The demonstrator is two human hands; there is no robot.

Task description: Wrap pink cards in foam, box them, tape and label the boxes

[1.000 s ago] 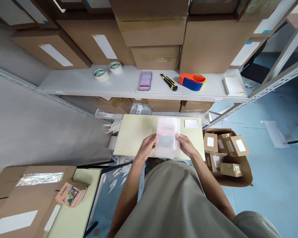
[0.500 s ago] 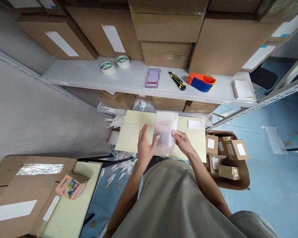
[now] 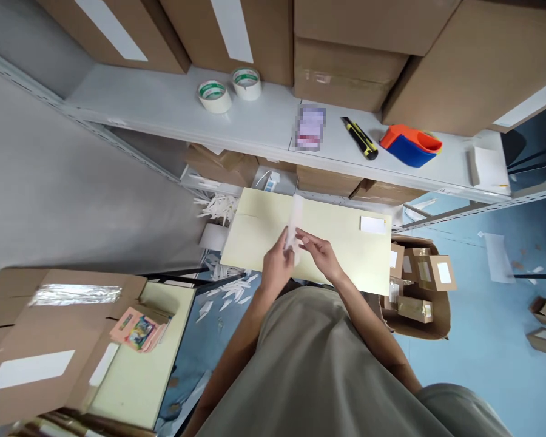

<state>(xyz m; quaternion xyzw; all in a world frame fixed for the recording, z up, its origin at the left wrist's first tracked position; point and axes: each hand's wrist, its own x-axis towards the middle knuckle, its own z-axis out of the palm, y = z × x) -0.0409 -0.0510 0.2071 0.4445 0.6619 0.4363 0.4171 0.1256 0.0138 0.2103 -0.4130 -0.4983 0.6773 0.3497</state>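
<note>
Remote, I see the left hand (image 3: 276, 265) clamped on the pouch (image 3: 296, 217), edge-on over the table (image 3: 346, 246), likely steadying it. Right hand (image 3: 322, 255) at its edge; grip, I can't tell. Knife (image 3: 360, 139) on the shelf (image 3: 266, 116), perhaps for reach.

Curled left grip (image 3: 277, 266) just beside right grip (image 3: 323, 255)

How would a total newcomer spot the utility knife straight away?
Find the long grey shelf that bears the big cardboard boxes. On its right half, look between the blurred purple item and the orange-and-blue holder. The utility knife lies there: slim, straight, black with yellow, unlike its broader neighbours.
</note>
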